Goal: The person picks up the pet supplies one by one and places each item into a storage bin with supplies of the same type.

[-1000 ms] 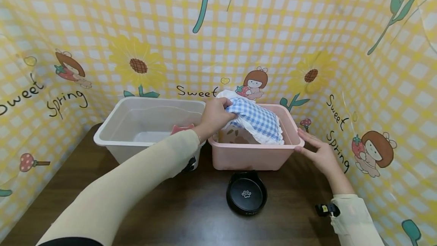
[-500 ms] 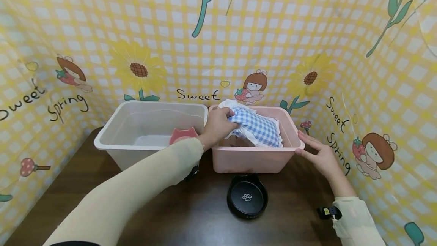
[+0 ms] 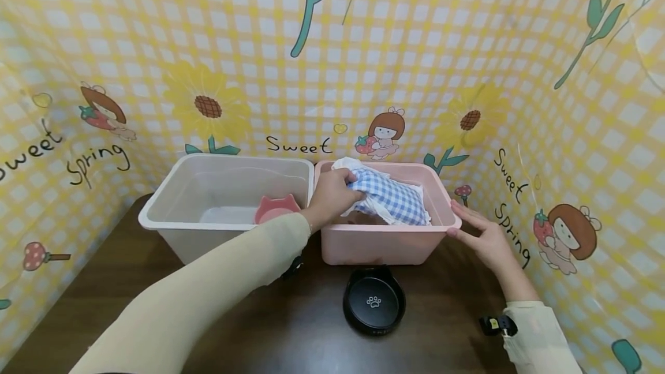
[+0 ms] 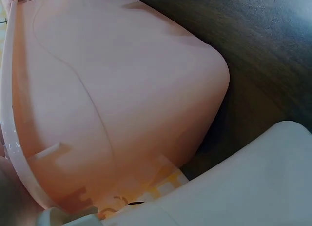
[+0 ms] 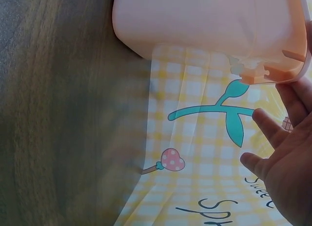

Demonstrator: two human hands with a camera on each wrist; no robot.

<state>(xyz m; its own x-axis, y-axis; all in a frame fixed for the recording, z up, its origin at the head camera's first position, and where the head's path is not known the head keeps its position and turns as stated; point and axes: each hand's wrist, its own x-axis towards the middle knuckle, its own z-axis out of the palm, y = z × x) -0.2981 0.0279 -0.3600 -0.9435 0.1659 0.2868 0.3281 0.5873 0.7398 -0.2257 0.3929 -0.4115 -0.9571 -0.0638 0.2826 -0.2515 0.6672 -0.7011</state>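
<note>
In the head view my left hand reaches over the near left part of a pink bin and pinches one end of a blue-and-white checked cloth piece. The cloth looks padded and has a white frilled edge. It slants down into the bin, its far end near the right front corner. My right hand touches the bin's right front corner with fingers and thumb fairly straight. Seen from the right wrist, that hand's fingers spread at the bin rim. The left wrist view shows mostly the pink bin wall.
Left of the pink bin, side by side with it, stands a light grey bin with a pink cat-eared dish inside. A black round dish with a paw print lies on the dark wooden table in front. Yellow checked cloth hangs behind.
My left hand has lowered slightly, and the checked cloth has sunk a little deeper into the pink bin. The right hand keeps its place at the corner.
</note>
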